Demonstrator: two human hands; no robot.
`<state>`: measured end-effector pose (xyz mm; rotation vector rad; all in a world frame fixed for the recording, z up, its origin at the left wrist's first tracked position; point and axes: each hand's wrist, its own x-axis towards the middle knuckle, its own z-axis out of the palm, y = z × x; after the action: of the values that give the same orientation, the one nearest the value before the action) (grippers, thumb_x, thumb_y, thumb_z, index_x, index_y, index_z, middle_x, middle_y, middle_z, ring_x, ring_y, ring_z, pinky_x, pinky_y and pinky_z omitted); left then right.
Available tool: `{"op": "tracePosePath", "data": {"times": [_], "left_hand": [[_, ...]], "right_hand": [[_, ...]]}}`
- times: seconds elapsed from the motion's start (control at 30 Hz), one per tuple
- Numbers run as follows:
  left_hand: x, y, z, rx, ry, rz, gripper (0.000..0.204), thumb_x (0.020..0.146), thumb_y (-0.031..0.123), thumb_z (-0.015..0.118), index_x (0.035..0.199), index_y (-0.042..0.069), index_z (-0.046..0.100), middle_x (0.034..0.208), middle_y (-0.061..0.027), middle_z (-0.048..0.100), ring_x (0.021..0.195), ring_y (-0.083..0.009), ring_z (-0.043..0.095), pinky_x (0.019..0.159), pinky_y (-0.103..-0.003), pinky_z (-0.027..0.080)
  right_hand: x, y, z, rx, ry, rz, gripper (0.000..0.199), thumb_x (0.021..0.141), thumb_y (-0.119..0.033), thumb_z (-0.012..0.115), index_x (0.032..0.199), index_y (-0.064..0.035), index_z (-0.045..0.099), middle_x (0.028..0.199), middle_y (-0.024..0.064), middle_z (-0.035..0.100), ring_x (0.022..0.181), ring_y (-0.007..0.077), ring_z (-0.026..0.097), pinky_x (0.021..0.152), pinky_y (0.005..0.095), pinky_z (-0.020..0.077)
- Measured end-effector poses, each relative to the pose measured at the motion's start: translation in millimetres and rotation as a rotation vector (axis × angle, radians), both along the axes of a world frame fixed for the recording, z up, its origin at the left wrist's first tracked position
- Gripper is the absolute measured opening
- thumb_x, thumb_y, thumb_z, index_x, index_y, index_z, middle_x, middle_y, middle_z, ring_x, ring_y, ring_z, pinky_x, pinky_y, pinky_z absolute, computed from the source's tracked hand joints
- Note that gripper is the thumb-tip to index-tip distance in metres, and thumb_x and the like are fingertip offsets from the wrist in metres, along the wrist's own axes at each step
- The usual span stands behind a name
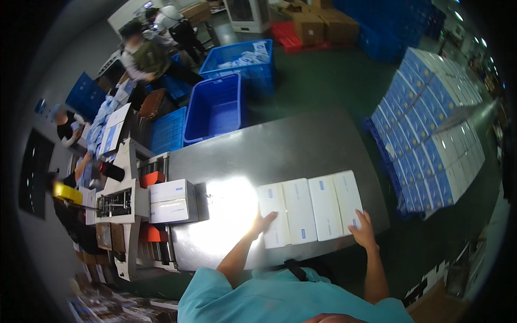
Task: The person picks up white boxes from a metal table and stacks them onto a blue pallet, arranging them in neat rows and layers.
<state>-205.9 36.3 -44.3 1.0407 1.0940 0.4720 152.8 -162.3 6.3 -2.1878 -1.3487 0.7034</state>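
Observation:
Two white cartons lie side by side on a steel table, the left carton touching the right carton. Each has a seam down its top and small blue print. My left hand grips the outer left side of the pair, thumb over the top edge, its other fingers mostly hidden. On the opposite side my right hand holds the right carton near its front corner, thumb on top and fingers along the side. Another white carton sits at the outlet of a carton-sealing machine to the left.
The steel table reflects a bright glare. At the right stands a tall stack of blue-and-white cartons on a blue pallet. Beyond the table are a blue bin and a larger blue crate holding packets. Several people work at the far left.

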Motion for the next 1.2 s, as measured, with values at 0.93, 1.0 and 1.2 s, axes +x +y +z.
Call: {"op": "tracePosePath", "data": {"times": [0.93,1.0,1.2], "left_hand": [[-319.9,-75.9,22.0,0.94,1.005,-0.135,0.08,0.072,0.046,0.066,0.133,0.003,0.037,0.145,-0.0205,0.024,0.135,-0.0354,0.019,0.102,-0.062,0.013],[-355.8,-76.2,-4.0,0.777,1.067,0.502,0.076,0.075,0.038,0.068,0.129,-0.004,0.037,0.139,-0.0267,0.029,0.131,-0.0358,0.027,0.105,-0.047,0.023],[-314.5,-15.6,-3.5,0.44,0.653,0.646,0.073,0.069,0.034,0.076,0.117,-0.009,0.042,0.108,-0.0217,0.058,0.099,-0.0311,0.057,0.088,-0.036,0.043]], "right_hand": [[-155.5,-71.8,-61.2,-0.545,0.741,-0.255,0.028,0.086,-0.024,0.06,0.097,0.0014,0.058,0.081,0.0091,0.063,0.068,0.015,0.061,0.057,0.0285,0.049],[-163.2,-80.8,-60.6,-0.548,0.765,-0.199,0.03,0.086,-0.025,0.06,0.101,0.0011,0.058,0.084,0.0092,0.063,0.071,0.0157,0.062,0.061,0.0285,0.0496],[-153.8,-165.2,-104.4,-0.518,0.675,-0.127,0.028,0.085,-0.026,0.061,0.099,-0.0019,0.061,0.083,0.0086,0.064,0.072,0.016,0.062,0.062,0.0294,0.0498]]}}
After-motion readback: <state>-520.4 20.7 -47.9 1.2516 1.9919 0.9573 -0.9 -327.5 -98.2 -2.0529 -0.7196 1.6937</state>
